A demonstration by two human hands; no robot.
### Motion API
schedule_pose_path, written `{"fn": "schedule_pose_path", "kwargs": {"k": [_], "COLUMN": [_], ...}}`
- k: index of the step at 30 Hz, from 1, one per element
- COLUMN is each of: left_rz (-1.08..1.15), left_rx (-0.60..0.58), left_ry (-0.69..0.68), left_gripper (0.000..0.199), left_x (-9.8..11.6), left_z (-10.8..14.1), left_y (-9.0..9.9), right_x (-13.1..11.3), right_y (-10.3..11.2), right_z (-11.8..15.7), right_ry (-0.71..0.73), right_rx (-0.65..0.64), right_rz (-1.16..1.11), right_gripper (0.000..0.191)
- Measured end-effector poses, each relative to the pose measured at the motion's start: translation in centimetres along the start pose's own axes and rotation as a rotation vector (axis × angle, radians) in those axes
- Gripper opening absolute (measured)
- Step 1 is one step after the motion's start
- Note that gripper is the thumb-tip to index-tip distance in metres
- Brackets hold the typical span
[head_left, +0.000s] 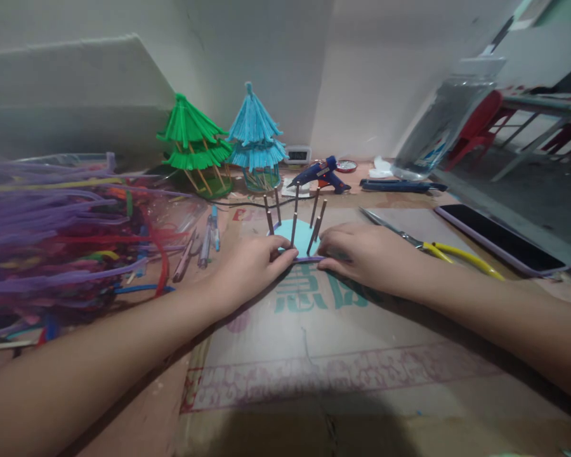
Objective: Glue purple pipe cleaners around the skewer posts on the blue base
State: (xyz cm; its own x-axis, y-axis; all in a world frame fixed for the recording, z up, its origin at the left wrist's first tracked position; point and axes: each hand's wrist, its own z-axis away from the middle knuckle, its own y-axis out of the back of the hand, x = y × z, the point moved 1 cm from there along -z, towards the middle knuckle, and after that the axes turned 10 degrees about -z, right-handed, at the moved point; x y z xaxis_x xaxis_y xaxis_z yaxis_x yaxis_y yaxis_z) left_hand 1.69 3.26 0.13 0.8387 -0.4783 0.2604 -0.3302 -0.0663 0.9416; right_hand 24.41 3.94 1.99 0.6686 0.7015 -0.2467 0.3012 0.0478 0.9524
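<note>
A light blue-green round base [304,237] lies on the printed board, with several thin brown sticks [294,230] standing upright around its edge. Along the base's near rim runs a purple pipe cleaner [308,259]. My left hand [252,263] is closed at the near left of the rim, thumb and fingers pinching the pipe cleaner. On the opposite side, my right hand [361,254] curls its fingers round the rim and also grips the strip. Part of the base's right edge is hidden behind the right fingers.
A heap of purple and coloured pipe cleaners [66,235] spreads at left. Behind stand a green tiered model [193,136], a blue one [254,130] and a glue gun [321,171]. At right lie yellow-handled scissors [419,242], a cutter knife [402,185] and a phone [497,238].
</note>
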Motion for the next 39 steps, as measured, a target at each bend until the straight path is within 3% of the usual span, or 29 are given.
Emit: {"fn": "schedule_pose_path", "kwargs": {"k": [11, 20, 25, 34, 39], "left_rz": [0.004, -0.337, -0.234, -0.139, -0.202], "left_rx": [-0.012, -0.020, -0.040, -0.071, -0.082], "left_ry": [-0.017, -0.111, -0.059, -0.007, -0.013], "left_gripper": [0.029, 0.031, 0.031, 0.032, 0.031], "left_x": [-0.5, -0.3, -0.2, -0.3, -0.4], "left_z": [0.4, 1.3, 1.2, 0.9, 1.1], "left_y": [0.3, 0.9, 1.3, 1.1, 1.3], "right_x": [1.0, -0.5, -0.6, -0.3, 0.1], "right_y": [-1.0, -1.0, -1.1, -1.1, -1.2], "right_z": [-0.3, 0.3, 0.4, 0.2, 0.0], "right_ry": [0.132, 0.305, 0.425, 0.330, 0.315], "right_rx": [0.069, 0.062, 0.097, 0.137, 0.118], "right_rz": [-0.067, 0.014, 0.098, 0.070, 0.046], "right_gripper": [0.026, 0.025, 0.026, 0.024, 0.025]}}
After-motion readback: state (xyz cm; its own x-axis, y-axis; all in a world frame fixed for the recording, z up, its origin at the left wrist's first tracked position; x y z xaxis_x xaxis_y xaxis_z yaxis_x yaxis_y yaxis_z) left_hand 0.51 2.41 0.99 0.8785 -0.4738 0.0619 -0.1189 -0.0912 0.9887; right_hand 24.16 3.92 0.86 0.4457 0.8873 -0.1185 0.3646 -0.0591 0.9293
